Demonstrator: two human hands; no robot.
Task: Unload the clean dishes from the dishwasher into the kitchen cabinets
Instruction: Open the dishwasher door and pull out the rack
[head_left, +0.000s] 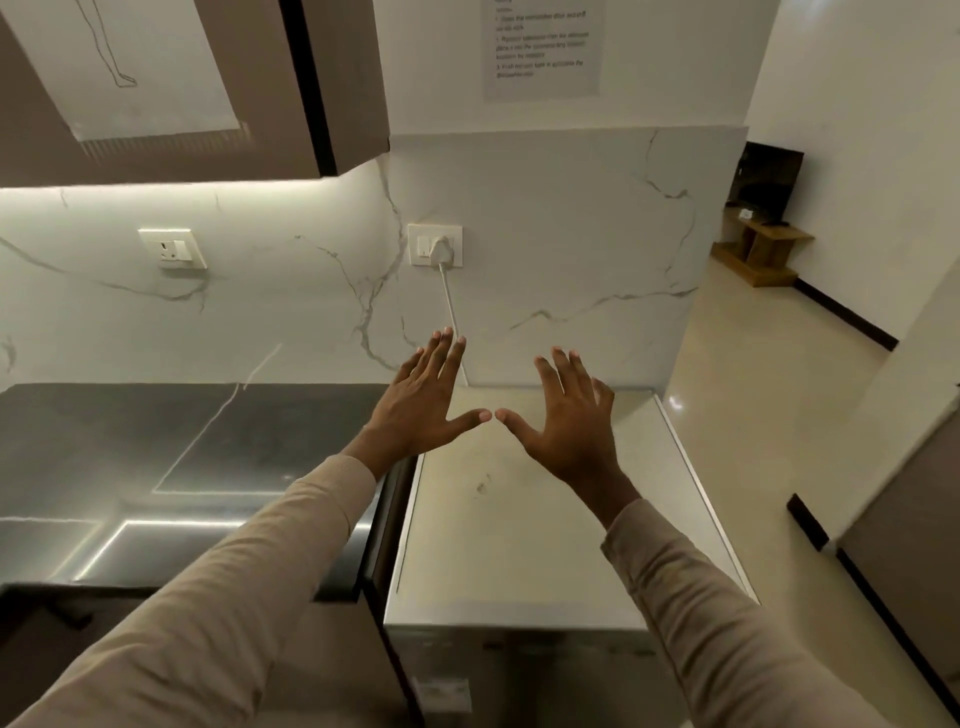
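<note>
A white free-standing dishwasher (524, 540) stands below me at the right end of the counter, its door shut and its flat top bare. My left hand (423, 402) and my right hand (569, 421) are held out above that top, fingers straight and spread, thumb tips almost touching. Neither hand holds anything. A brown upper cabinet (171, 78) hangs at the top left with its doors shut and a paper sheet taped on it. No dishes are in view.
A dark glossy countertop (156, 467) runs to the left of the dishwasher. A white cable (451, 306) drops from a wall socket (435, 245) down behind the dishwasher. Cream floor opens to the right, with a low wooden stand (761, 249) far back.
</note>
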